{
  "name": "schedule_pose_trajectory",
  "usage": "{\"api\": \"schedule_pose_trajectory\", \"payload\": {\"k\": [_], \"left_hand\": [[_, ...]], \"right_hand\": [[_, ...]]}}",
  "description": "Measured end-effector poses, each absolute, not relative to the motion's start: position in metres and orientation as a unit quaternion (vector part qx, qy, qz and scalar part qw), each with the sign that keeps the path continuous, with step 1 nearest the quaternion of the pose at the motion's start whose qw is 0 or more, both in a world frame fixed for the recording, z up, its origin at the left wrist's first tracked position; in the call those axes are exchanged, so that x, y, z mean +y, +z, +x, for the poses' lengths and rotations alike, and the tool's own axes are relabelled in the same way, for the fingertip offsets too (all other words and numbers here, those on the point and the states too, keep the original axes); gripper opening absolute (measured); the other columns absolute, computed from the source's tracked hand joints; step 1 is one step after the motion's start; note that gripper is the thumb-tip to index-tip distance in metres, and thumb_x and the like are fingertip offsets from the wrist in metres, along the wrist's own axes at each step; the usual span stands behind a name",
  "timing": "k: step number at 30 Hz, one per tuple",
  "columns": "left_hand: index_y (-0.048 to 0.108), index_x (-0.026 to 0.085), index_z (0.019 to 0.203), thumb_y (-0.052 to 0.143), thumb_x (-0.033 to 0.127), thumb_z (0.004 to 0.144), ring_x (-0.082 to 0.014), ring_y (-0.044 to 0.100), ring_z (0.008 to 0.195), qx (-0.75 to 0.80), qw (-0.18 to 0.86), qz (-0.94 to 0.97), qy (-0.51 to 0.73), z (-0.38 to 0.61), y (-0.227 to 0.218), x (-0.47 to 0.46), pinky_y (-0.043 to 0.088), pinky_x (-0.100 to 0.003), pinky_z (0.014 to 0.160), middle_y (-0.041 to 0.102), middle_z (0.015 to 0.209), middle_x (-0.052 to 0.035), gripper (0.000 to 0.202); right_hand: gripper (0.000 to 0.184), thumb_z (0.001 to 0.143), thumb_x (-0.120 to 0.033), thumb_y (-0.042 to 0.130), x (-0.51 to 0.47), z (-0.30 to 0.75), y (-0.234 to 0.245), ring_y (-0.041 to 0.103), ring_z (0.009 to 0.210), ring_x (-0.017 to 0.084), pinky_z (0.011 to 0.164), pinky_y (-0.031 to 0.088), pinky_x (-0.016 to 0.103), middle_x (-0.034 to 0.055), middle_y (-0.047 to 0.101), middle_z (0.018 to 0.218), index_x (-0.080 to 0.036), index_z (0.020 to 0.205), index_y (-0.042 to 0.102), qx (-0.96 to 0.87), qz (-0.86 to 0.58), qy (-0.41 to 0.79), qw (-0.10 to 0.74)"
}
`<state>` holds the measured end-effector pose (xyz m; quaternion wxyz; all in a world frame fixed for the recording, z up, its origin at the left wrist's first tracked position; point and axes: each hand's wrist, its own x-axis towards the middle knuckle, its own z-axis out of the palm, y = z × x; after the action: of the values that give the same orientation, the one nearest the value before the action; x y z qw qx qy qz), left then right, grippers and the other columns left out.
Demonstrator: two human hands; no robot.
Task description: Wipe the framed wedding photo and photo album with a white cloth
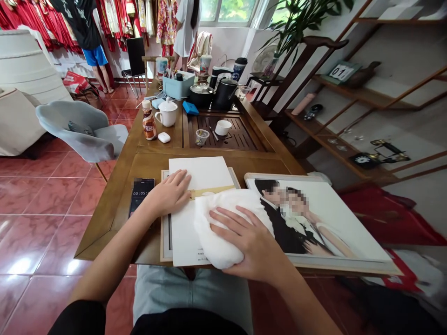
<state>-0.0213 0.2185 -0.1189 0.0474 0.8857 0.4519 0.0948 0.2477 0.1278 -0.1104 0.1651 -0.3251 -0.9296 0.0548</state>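
Observation:
My left hand (173,190) lies flat on the left part of a white sheet (183,232), its fingers stretched out. Under the sheet, a pale wooden frame (165,246) shows along the edges. A tan strip (213,190) crosses the sheet, partly covered by a bunched white cloth (209,223). With fingers spread over the top and thumb along the near edge, my right hand (247,239) grips that cloth against the sheet. Close by on the right lies a framed photo print of a couple (335,209). What is under the cloth is hidden.
A phone (141,193) rests left of my left hand. Farther back are a drink bottle (149,120), a lidded white mug (167,112), a small white cup (223,127) on a tea tray (244,137), and a kettle (225,94). A grey chair (80,125) stands left.

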Motion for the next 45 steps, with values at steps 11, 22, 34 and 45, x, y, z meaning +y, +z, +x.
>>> {"api": "schedule_pose_trajectory", "payload": {"k": [11,22,34,45], "left_hand": [[0.041,0.014,0.152,0.027,0.033,0.105,-0.0292,0.03,0.155,0.468,0.045,0.874,0.122,-0.011,-0.136,0.219,0.025,-0.049,0.125,0.038,0.164,-0.0158,0.052],[0.041,0.007,0.151,0.027,0.029,0.102,-0.034,0.03,0.154,0.486,0.049,0.866,0.108,-0.005,-0.139,0.215,0.027,-0.053,0.123,0.038,0.162,-0.0219,0.055],[0.042,0.003,0.15,0.029,0.028,0.102,-0.0364,0.029,0.154,0.496,0.053,0.861,0.101,-0.003,-0.138,0.214,0.025,-0.054,0.124,0.037,0.162,-0.0241,0.055],[0.039,0.01,0.153,0.029,0.031,0.103,-0.0331,0.027,0.155,0.494,0.048,0.861,0.11,-0.006,-0.146,0.217,0.025,-0.053,0.125,0.036,0.164,-0.0192,0.055]], "right_hand": [[0.069,0.077,-0.059,0.071,0.123,0.239,-0.103,0.049,0.14,0.033,0.119,0.025,0.054,0.0124,0.054,0.152,-0.024,0.135,0.061,-0.956,-0.256,0.102,0.101],[0.061,0.076,-0.054,0.071,0.123,0.236,-0.096,0.054,0.135,0.033,0.116,0.028,0.054,0.0109,0.058,0.148,-0.024,0.129,0.063,-0.949,-0.277,0.089,0.121],[0.059,0.074,-0.052,0.073,0.122,0.238,-0.092,0.056,0.133,0.034,0.114,0.031,0.055,0.0113,0.06,0.145,-0.024,0.125,0.065,-0.943,-0.297,0.09,0.12],[0.068,0.074,-0.062,0.071,0.12,0.229,-0.089,0.054,0.135,0.036,0.113,0.031,0.058,0.0126,0.058,0.147,-0.023,0.13,0.064,-0.952,-0.271,0.115,0.08]]}}
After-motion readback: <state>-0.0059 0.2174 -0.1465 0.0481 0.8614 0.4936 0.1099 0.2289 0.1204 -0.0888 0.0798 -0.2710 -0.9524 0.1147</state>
